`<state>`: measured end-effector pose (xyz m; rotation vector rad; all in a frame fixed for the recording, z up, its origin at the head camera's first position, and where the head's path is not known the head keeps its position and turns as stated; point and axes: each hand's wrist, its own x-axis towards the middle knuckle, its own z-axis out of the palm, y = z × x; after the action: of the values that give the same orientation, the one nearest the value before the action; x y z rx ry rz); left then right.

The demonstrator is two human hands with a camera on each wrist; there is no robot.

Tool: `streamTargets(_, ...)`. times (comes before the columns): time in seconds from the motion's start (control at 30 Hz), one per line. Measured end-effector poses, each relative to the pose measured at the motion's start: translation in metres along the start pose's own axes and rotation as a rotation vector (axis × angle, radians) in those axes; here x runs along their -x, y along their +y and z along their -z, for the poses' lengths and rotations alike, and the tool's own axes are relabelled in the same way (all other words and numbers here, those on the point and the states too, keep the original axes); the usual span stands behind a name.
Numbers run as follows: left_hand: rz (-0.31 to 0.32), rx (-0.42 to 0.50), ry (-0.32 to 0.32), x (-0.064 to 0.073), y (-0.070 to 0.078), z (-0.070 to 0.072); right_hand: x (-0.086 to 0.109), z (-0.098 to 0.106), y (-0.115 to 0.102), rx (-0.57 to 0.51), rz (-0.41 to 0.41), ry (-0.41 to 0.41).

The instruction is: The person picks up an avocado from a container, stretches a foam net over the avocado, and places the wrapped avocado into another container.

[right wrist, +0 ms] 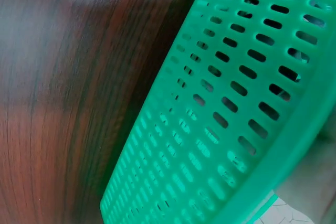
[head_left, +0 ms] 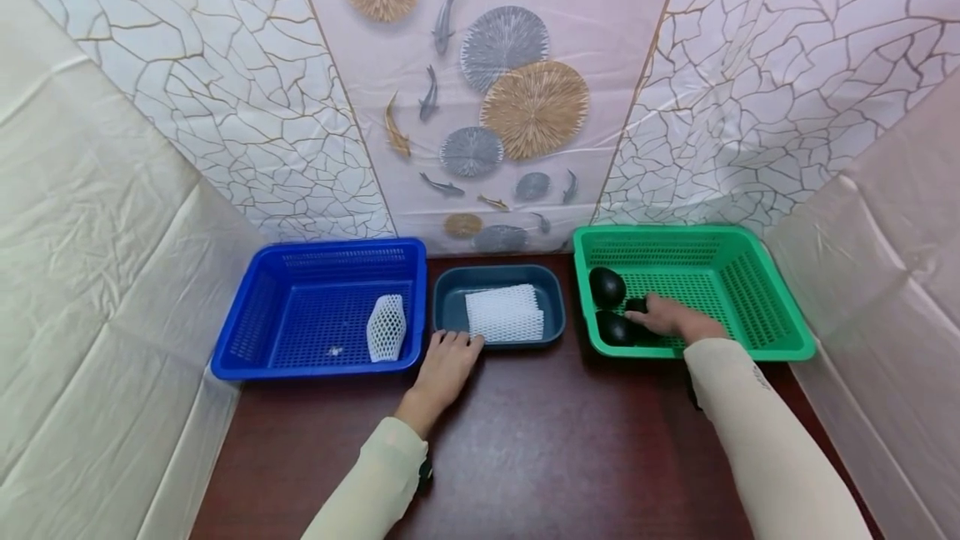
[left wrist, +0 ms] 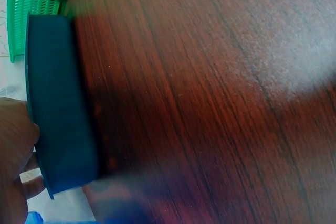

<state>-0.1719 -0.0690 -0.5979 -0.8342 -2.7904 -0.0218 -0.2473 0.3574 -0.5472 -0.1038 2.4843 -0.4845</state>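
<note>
Head cam: R hand curls fingers round mostly hidden dk obj., approx. 9 o'clock in grn basket, by two dk ovoids; L hand, fingers loosely extended, just touches tray rim, 8 o'clock.

My left grip touches the rim of a dark teal tray holding flat white foam nets; my right grip pinches a partly hidden black object beside two glossy black ovals in the green basket.
</note>
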Motion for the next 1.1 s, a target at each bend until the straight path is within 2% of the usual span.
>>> streamTargets(0.2,-0.006,0.015,0.013,-0.002,0.001,-0.001,0.001,-0.001,0.01,-0.047,0.003,0.026)
streamTargets(0.47,-0.009,0.001,0.001,-0.002,0.0,-0.001,0.007,-0.001,0.013,-0.147,-0.009,0.113)
streamTargets(0.67,-0.003,-0.007,-0.007,-0.001,0.0,0.001,0.007,-0.005,0.012,-0.165,0.063,0.188)
streamTargets(0.87,0.0,-0.018,0.007,0.0,0.0,0.001,0.01,-0.006,0.006,-0.227,0.131,0.195)
streamTargets(1.1,0.007,-0.008,-0.008,0.001,0.0,0.0,0.009,-0.012,0.006,-0.207,0.12,0.21)
